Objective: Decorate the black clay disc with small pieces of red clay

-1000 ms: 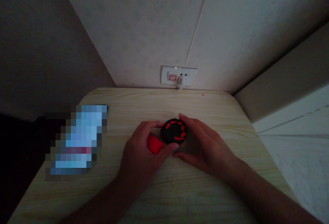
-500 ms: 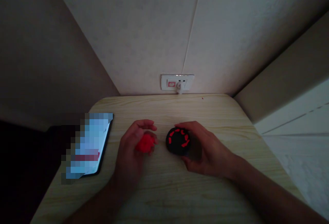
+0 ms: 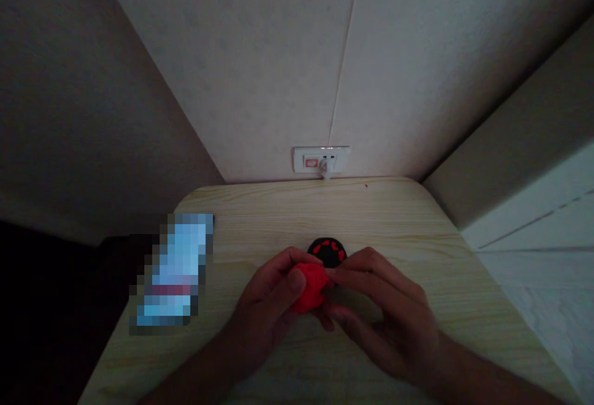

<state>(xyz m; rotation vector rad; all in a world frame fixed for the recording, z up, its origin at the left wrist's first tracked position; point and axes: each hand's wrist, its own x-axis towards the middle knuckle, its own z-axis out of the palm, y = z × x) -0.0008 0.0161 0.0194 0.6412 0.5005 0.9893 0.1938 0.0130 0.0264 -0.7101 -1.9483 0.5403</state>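
Note:
My left hand is closed around a lump of red modelling clay, with the thumb pressed on its near face. At the lump's right side is my right hand, its fingertips touching the clay from above and its thumb lower down, so both hands have hold of it. Just beyond the fingers, a round black clay disc lies on the table; small red pieces are set in an arc along its rim. The hands and the red lump hide its near part.
A phone with a lit, blurred screen lies on the left of the wooden table. A wall socket with a plug in it sits just above the back edge. A tiny red crumb is near that edge.
My right hand has let go of the black disc, which now lies on the table, and moved to the red clay. My left hand went left with the clay, then back to the middle.

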